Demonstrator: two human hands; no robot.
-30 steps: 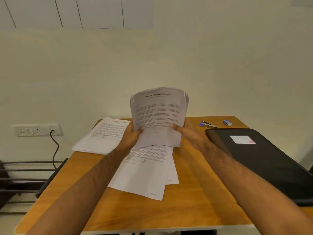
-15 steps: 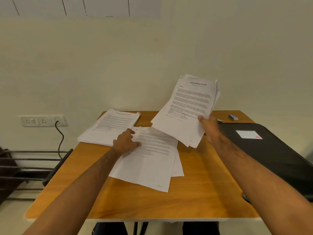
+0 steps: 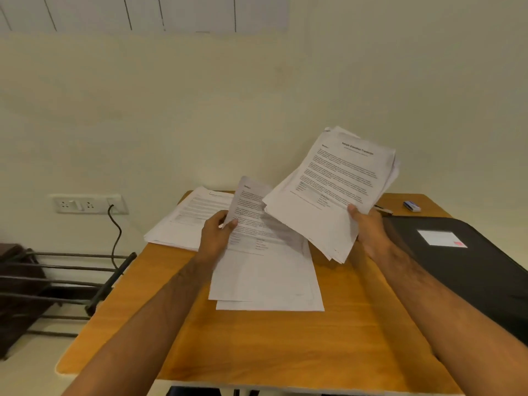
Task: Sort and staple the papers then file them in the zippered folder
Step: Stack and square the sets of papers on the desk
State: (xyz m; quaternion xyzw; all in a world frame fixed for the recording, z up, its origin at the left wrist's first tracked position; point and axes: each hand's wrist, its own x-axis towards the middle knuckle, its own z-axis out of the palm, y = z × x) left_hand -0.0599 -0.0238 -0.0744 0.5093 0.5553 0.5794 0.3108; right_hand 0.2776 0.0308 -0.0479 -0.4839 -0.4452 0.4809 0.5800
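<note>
My right hand (image 3: 368,230) grips a thick stack of printed papers (image 3: 334,190) raised above the wooden table (image 3: 271,347). My left hand (image 3: 215,235) pinches the left edge of the top sheet (image 3: 251,218) of a small pile (image 3: 268,281) at the table's centre, and that sheet curls upward. Another paper pile (image 3: 188,221) lies at the back left. The black zippered folder (image 3: 471,267) with a white label lies closed on the right. A stapler (image 3: 383,209) is partly hidden behind the held stack.
A small blue box (image 3: 412,206) sits at the table's back right corner. A wall socket (image 3: 88,204) with a plugged black cable (image 3: 115,235) is on the left wall. A dark metal rack (image 3: 65,281) stands left of the table.
My left hand went from resting on the centre pile to pinching its top sheet and lifting its edge. My right hand still holds the stack raised to the right.
</note>
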